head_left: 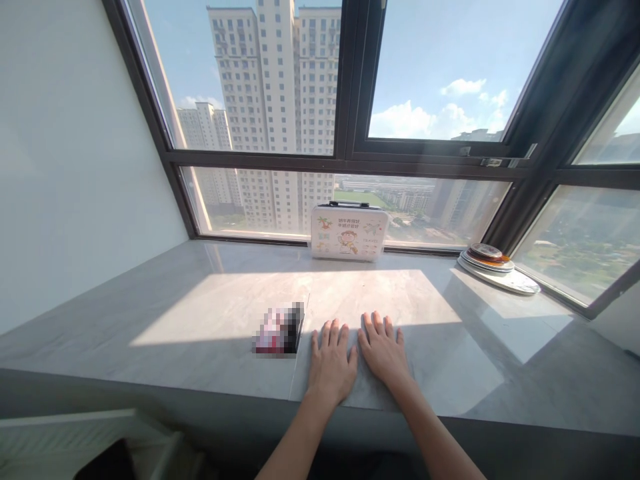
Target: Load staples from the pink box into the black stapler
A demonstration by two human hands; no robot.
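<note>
My left hand (pixel 331 360) and my right hand (pixel 384 348) lie flat side by side, palms down, on the grey marble window sill (pixel 200 313) near its front edge. Both have their fingers stretched out and hold nothing. Just left of my left hand lies a small flat object (pixel 279 329), blurred out, pink and dark. Farther back, against the window, stands a white tin case (pixel 349 231) with a handle and cartoon prints.
A stack of round plates or coasters (pixel 493 265) sits at the sill's back right corner. Dark window frames (pixel 350 157) run behind the sill, with tall buildings outside. A white wall (pixel 65 153) closes the left side. Sunlight falls across the sill's middle.
</note>
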